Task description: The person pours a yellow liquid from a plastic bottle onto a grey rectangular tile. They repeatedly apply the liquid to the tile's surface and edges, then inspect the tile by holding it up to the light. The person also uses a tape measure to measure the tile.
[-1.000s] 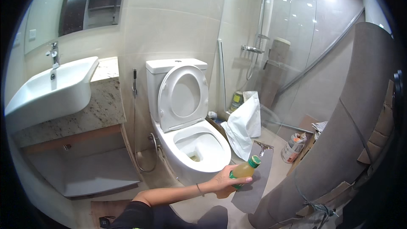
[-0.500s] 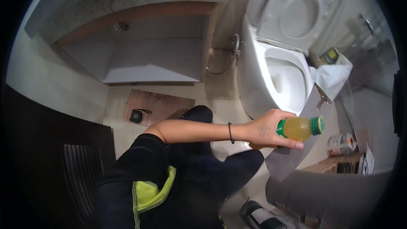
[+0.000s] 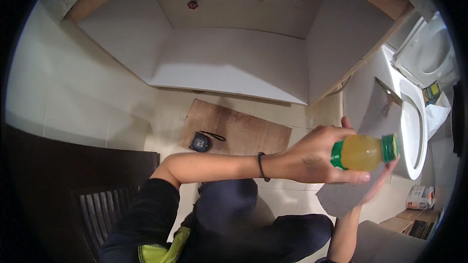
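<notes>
My left hand [image 3: 312, 158] is wrapped round a small plastic bottle [image 3: 364, 152] of yellow liquid, with a green cap and a green label. The bottle lies nearly sideways, its cap pointing right. Behind it, a grey clipboard [image 3: 343, 198] with a metal clip at its far end slants across. My right hand [image 3: 376, 189] comes up from below and grips the clipboard at its right edge; most of its fingers are hidden by the board and the bottle.
Ahead stands an open vanity cabinet [image 3: 229, 63] with a red valve knob [image 3: 193, 5] inside. A black tape measure [image 3: 200, 142] rests on a wooden board [image 3: 243, 131] on the floor. A toilet [image 3: 414, 131] with raised lid is at right, a dark louvred door [image 3: 53, 180] at left.
My view has swung left toward the cabinet, and the toilet now sits farther right. My right hand and forearm have come into sight by the clipboard. The bottle stays in my left hand.
</notes>
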{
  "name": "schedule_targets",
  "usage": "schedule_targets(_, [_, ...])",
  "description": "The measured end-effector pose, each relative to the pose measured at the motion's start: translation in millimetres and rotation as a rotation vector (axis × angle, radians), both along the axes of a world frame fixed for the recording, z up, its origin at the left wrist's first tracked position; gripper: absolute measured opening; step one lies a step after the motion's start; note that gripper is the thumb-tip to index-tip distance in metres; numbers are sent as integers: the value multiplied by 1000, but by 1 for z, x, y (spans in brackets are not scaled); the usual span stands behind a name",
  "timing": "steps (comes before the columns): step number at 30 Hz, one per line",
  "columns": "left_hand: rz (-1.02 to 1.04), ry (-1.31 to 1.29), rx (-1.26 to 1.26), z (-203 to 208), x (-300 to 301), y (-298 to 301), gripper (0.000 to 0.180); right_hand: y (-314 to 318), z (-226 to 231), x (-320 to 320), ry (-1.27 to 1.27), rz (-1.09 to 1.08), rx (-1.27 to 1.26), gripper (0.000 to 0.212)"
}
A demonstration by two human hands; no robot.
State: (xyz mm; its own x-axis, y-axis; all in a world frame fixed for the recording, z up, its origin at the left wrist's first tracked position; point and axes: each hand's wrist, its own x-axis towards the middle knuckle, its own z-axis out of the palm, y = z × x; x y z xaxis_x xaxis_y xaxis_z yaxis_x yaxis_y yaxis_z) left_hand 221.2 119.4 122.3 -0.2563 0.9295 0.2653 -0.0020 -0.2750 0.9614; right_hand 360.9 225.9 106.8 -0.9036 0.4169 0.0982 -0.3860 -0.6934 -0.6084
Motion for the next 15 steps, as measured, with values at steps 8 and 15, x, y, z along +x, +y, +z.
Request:
schedule_targets(8, [132,25,-260,-6,-71,-62,58,-38,-19,-97,-168,-324,24,69])
schedule_targets(15, [808,256,-451,17,-122,-135,50,-8,-37,-180,-35,392,-271,78])
